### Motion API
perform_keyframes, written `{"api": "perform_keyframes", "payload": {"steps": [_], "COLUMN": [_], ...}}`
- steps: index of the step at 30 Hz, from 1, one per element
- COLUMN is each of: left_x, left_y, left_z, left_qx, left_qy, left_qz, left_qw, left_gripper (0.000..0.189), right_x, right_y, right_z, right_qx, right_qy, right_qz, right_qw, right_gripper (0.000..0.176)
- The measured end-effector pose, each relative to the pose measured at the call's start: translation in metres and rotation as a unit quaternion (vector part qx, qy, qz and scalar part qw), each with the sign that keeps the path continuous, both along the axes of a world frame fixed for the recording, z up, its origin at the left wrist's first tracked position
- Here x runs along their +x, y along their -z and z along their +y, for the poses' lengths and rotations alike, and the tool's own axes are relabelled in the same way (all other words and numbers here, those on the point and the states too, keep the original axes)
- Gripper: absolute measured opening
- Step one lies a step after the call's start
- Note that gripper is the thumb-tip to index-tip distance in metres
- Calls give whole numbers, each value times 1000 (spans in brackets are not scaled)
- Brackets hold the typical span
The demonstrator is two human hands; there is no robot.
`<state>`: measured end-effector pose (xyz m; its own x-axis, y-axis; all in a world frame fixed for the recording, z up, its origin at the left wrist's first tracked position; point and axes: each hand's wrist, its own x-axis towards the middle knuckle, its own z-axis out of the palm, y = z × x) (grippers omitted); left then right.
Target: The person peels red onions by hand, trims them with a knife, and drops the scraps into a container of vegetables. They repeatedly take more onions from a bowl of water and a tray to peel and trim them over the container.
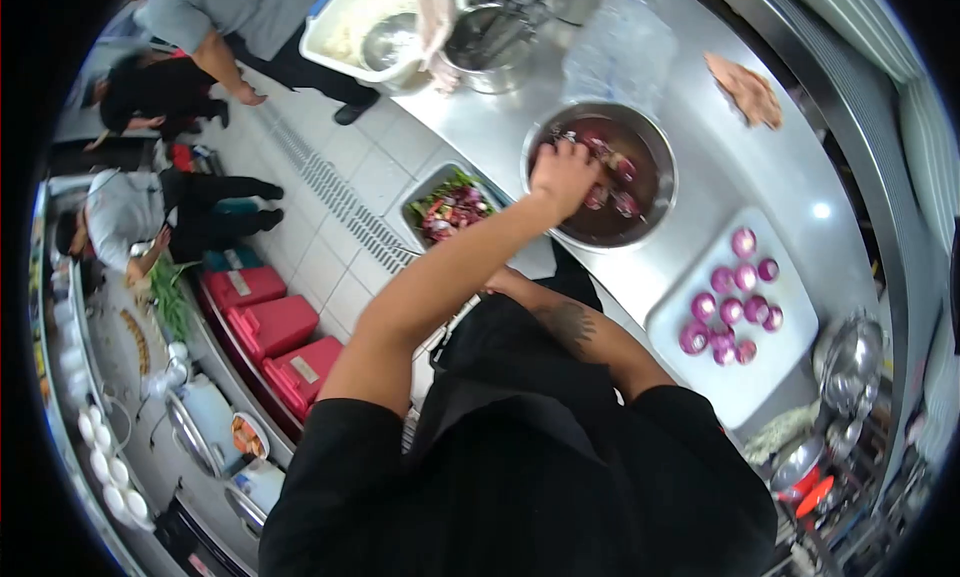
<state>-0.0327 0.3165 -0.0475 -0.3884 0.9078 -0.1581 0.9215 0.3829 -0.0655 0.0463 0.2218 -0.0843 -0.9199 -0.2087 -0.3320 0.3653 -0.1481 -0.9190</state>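
Your left hand (pixel 565 172), fingers curled, grip unclear, fishes for onions (pixel 615 182) in the bowl (pixel 668 167) at one o'clock, right hand hidden; next likely needs a firm lift to the board (pixel 765 382) at three o'clock.

The round steel bowl (pixel 668 177) and metal counter (pixel 700 97) are smooth and glossy. The white plastic cutting board (pixel 795 277) looks matt, its peeled purple onions (pixel 732 310) glossy; the tan cloth (pixel 745 89) looks rough.
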Motion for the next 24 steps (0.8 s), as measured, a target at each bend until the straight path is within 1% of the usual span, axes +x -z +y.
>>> {"api": "perform_keyframes", "payload": {"steps": [1,2,4,5,6,7,8,9,10,12,13,14,16,18,19,20,21,22,23,24], "left_x": [-2,-3,-3,-3,-5,-7,-8,-13,-14,-18,-21,-24,-25,-19,-19,-17,-13,-10,-5,0], "left_y": [-4,-8,-24,-32,-38,-46,-53,-62,-74,-96,-92,-88,-97,-84,-73,-62,-45,-28,-15,-12], "left_z": [3,3,0,0,-2,-6,-10,-18,-30,-61,-81,-103,-152,-196,-218,-242,-261,-277,-288,-292], "left_qx": [-8,21,76,113,114,201,285,344,346,437,476,514,514,593,610,577,585,594,626,641], "left_qy": [-19,-20,-18,-20,-24,-40,-54,-58,-54,-138,-168,-199,-301,-341,-343,-393,-414,-433,-425,-428], "left_qz": [-18,-19,-43,-64,-63,-137,-211,-235,-239,-353,-373,-391,-433,-450,-431,-420,-422,-423,-454,-474], "left_qw": [1000,999,996,991,991,969,933,907,906,816,778,737,676,574,570,580,556,530,470,426], "left_gripper": [35,33,32,36,36,40,44,50,50,49,52,55,55,52,46,46,48,49,50,51], "right_x": [-3,-3,-2,-2,-3,-7,-12,-14,-16,-23,-29,-25,-28,-25,-25,-22,-31,-34,-36,-40], "right_y": [-4,-7,-21,-32,-39,-26,-1,15,19,22,47,43,40,38,28,30,17,13,1,5], "right_z": [2,5,13,18,20,17,11,7,4,1,-9,-2,2,6,6,6,10,10,10,12], "right_qx": [-53,-104,-123,-80,-35,-31,43,117,120,171,234,206,212,151,135,120,93,63,66,74], "right_qy": [-11,-20,-14,-34,-55,-59,-114,-165,-160,-187,-188,-158,-160,-121,-85,-54,-70,-24,3,7], "right_qz": [-50,-105,-108,-100,-92,-92,-78,-66,-69,-29,-85,-1,-90,-120,-142,-110,-170,-185,-197,-197], "right_qw": [997,989,986,991,994,994,989,977,977,967,950,966,960,974,977,985,979,980,978,977], "right_gripper": [45,46,45,46,48,48,49,51,51,57,58,56,53,50,46,44,42,43,44,45]}}
